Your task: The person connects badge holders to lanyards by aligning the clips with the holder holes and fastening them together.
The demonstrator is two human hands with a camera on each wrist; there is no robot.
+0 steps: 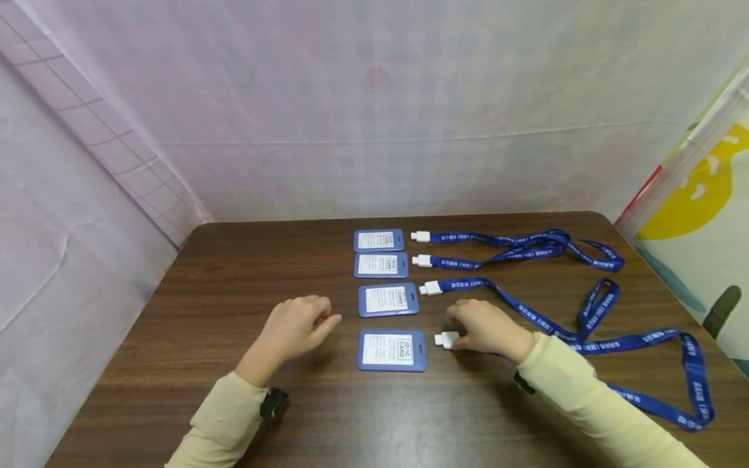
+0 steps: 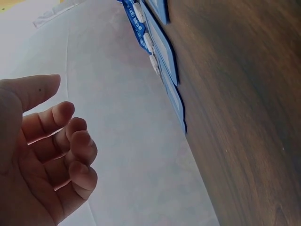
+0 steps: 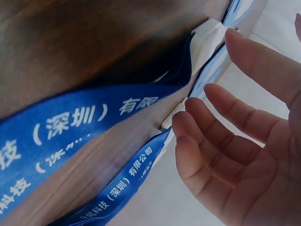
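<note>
Four blue card holders lie in a column on the table; the nearest card holder (image 1: 391, 350) has a white card marked ID/IC CARD. To its right is the white clip (image 1: 447, 340) of a blue lanyard (image 1: 693, 383). My right hand (image 1: 487, 328) is at this clip, its thumb tip by the clip's edge. In the right wrist view, a gap shows between the thumb and the loosely bent fingers (image 3: 230, 141), with nothing pinched. Whether the thumb touches the clip I cannot tell. My left hand (image 1: 295, 328) hovers left of the card holders, fingers loosely curled and holding nothing.
Farther back lie the other card holders (image 1: 388, 299), each with a white lanyard clip (image 1: 431, 288) to its right. Their blue straps (image 1: 526, 312) spread and cross over the right side of the brown table (image 1: 234, 273). A pale cloth (image 1: 374, 117) hangs behind.
</note>
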